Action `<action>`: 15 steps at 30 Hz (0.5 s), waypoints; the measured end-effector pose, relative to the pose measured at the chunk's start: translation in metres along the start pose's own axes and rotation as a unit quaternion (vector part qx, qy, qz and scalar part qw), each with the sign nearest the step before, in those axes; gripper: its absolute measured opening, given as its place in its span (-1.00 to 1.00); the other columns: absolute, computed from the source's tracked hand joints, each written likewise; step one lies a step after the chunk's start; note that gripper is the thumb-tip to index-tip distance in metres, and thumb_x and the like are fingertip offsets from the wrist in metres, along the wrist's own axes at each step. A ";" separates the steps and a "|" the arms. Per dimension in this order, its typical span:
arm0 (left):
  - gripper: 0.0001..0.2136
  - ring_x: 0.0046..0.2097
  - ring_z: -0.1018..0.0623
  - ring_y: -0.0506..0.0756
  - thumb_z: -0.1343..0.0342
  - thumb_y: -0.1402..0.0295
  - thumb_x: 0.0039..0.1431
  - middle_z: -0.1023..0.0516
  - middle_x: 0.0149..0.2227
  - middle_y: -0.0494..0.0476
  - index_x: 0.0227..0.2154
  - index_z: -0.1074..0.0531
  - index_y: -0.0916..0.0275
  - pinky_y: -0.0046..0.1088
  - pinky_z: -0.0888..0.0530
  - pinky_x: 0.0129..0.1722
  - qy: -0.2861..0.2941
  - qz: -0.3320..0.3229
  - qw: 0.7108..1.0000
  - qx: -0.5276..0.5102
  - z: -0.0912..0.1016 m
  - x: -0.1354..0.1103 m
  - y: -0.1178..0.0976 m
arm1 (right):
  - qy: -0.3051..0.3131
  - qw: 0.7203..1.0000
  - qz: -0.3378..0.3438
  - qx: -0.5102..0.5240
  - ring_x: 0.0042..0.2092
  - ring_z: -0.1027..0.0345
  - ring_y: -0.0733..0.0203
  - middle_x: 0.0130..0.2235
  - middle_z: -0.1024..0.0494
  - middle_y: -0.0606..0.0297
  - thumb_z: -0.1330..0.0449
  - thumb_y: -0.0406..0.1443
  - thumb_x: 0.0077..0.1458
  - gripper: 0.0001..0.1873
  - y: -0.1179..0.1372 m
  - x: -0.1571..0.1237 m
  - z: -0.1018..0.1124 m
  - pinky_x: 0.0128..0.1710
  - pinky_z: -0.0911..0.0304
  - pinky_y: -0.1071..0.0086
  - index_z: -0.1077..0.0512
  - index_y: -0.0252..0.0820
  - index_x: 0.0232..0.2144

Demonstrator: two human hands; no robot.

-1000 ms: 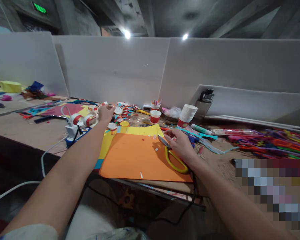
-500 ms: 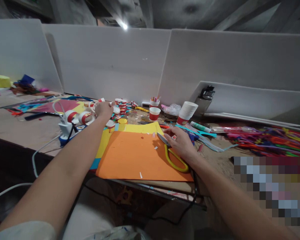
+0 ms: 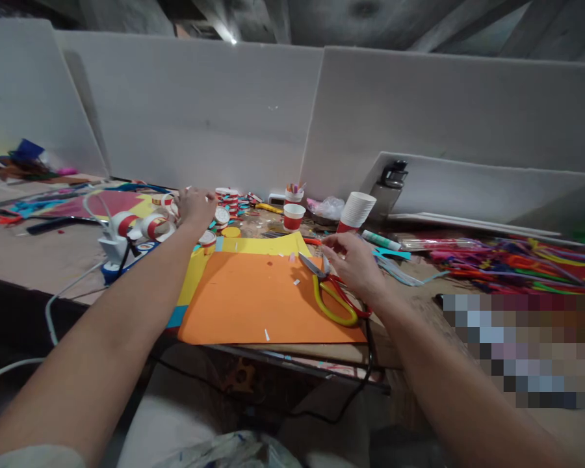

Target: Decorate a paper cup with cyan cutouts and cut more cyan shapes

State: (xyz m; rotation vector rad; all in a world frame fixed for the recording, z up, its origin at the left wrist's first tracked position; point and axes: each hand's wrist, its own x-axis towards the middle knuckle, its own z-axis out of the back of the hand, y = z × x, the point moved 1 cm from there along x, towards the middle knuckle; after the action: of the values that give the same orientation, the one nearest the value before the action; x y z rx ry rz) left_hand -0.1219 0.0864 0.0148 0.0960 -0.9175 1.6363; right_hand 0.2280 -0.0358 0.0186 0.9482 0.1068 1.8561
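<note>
My left hand (image 3: 195, 208) reaches to the far left-centre of the table, among red-and-white paper cup pieces (image 3: 156, 226). Its fingers are bent, and whatever they hold is too small to make out. On the right, my right hand (image 3: 355, 263) hovers beside the scissors (image 3: 334, 302), its fingers loosely curled with a gap at the thumb; I see nothing in it. The scissors, with one yellow and one red handle, lie with blades parted over the right edge of an orange sheet (image 3: 253, 299). Small white paper scraps (image 3: 267, 335) dot the sheet.
Behind stand a paper cup (image 3: 294, 218), a stack of white cups (image 3: 357, 211) and a dark bottle (image 3: 389, 188). Colourful pipe cleaners (image 3: 511, 263) spread at right. A power strip (image 3: 127, 257) with a white cable sits left. A yellow sheet (image 3: 263, 244) underlies the orange one.
My right hand has come away from the scissors, and both handles now show. My left hand stays by the cup pieces, its fingers shifted slightly. The view has turned a little to the right.
</note>
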 end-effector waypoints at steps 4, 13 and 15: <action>-0.77 0.05 -0.24 0.28 -0.04 0.27 0.18 -0.49 -0.11 0.28 -0.31 -0.51 0.32 -0.14 -0.11 0.02 -0.037 -0.007 0.998 0.043 0.003 -0.006 -0.008 | 0.065 0.997 0.007 -0.027 -0.32 -0.31 0.21 -0.34 -0.51 0.20 -0.14 -0.24 0.13 -0.83 0.003 -0.004 -0.006 -0.35 -0.17 0.37 -0.46 -0.23 -0.38; -0.82 -0.28 -0.51 0.08 -0.13 0.31 0.09 -0.61 -0.33 0.16 -0.32 -0.58 0.27 -0.44 -0.32 -0.21 0.035 -0.079 0.993 -0.081 -0.004 -0.017 -0.023 | 0.099 0.994 0.003 -0.042 -0.30 -0.32 0.21 -0.33 -0.51 0.21 -0.13 -0.23 0.14 -0.81 0.005 -0.007 -0.011 -0.31 -0.15 0.38 -0.47 -0.23 -0.38; -0.85 -0.31 -0.51 0.08 -0.17 0.32 0.06 -0.61 -0.38 0.14 -0.39 -0.58 0.26 -0.43 -0.33 -0.21 0.082 -0.151 0.979 -0.110 -0.010 -0.029 -0.039 | 0.099 0.994 0.005 -0.043 -0.30 -0.32 0.21 -0.33 -0.52 0.21 -0.14 -0.23 0.13 -0.82 0.006 -0.007 -0.011 -0.31 -0.15 0.38 -0.47 -0.23 -0.38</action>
State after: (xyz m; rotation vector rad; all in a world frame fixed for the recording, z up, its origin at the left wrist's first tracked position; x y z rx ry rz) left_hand -0.0758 0.0691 0.0128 -0.0505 -0.9036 1.2352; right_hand 0.2181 -0.0409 0.0094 0.7046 0.1419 1.9457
